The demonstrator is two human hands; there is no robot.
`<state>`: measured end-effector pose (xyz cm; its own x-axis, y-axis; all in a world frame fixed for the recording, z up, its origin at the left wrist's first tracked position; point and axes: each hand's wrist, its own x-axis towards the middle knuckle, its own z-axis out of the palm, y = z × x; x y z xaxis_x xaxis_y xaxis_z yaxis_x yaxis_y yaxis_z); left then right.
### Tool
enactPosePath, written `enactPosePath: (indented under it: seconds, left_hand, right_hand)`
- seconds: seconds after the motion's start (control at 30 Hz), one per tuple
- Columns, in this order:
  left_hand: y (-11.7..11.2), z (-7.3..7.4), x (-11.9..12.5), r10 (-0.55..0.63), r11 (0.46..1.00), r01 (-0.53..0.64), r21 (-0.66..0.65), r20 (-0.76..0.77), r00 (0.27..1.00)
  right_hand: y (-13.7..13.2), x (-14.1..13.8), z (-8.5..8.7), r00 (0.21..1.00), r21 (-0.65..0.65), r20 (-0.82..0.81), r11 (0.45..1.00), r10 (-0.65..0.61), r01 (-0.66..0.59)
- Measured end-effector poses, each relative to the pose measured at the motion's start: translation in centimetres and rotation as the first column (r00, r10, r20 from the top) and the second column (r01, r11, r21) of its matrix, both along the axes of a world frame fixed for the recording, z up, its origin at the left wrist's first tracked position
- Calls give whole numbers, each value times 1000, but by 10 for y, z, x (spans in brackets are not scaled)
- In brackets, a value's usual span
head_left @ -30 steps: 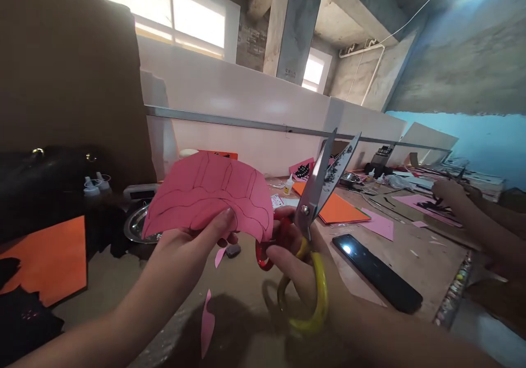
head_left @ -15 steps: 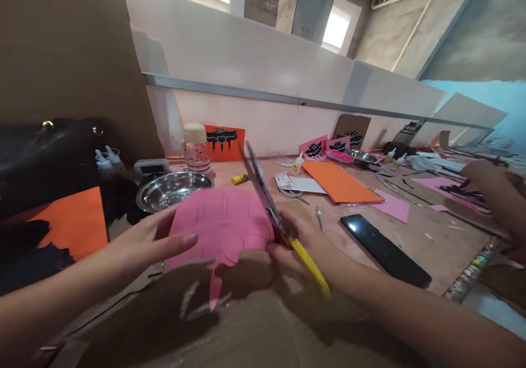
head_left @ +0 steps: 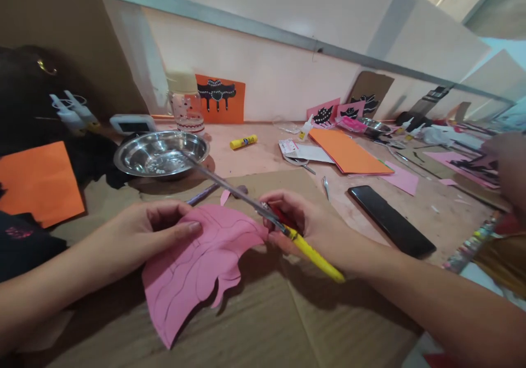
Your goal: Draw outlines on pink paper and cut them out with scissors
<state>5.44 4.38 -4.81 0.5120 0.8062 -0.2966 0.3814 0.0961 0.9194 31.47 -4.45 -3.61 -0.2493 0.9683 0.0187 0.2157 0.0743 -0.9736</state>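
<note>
Paper point(head_left: 201, 253), pink (line-drawn): top edge pinched in left fingers point(head_left: 187, 229); right corner at right fingers point(head_left: 283, 195), curled round scissors point(head_left: 292, 234).

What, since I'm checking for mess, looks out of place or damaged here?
Nothing looks spilled. The pink paper in the left hand has an uneven, lobed edge, though the scissors in the right hand suggest deliberate cutting. One pink scrap lies loose beyond the paper, like a stray offcut.

Soft, uneven light, dimmest at left; glints on the steel bowl point(head_left: 122, 159); shadow beneath the right hand point(head_left: 310, 224) on the cardboard point(head_left: 263, 324); mild blur (a co-worker's hand point(head_left: 510, 165) looks smeared); edges stretched, wide-angle
</note>
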Motion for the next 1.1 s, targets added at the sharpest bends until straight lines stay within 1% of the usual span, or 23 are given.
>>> enactPosePath:
  seconds: [0.13,0.27,0.43,0.63,0.8,0.9,1.1]
  left_hand:
    - [4,-4,-2,7,1000,-6,-27,46,999]
    - [2,-4,2,13,1000,-14,16,66,998]
    - [1,-2,3,14,999,-15,43,40,999]
    - [0,-3,4,9,994,-17,112,66,998]
    - [-2,0,6,27,990,-39,134,87,996]
    - [-1,0,5,17,992,-25,123,66,998]
    - [-1,-3,1,-4,993,3,117,8,1000]
  right_hand:
    - [3,-1,-1,998,1,-42,999,-41,41]
    - [3,-3,-5,996,-2,-79,999,-46,46]
    - [4,-3,-11,993,50,-86,995,-77,81]
    - [2,-4,-5,996,16,-62,998,-59,60]
    - [2,-6,-7,994,78,-64,993,-87,92]
    - [3,-7,-10,995,106,-69,992,-67,75]
    - [2,-6,-10,998,81,-36,995,-55,58]
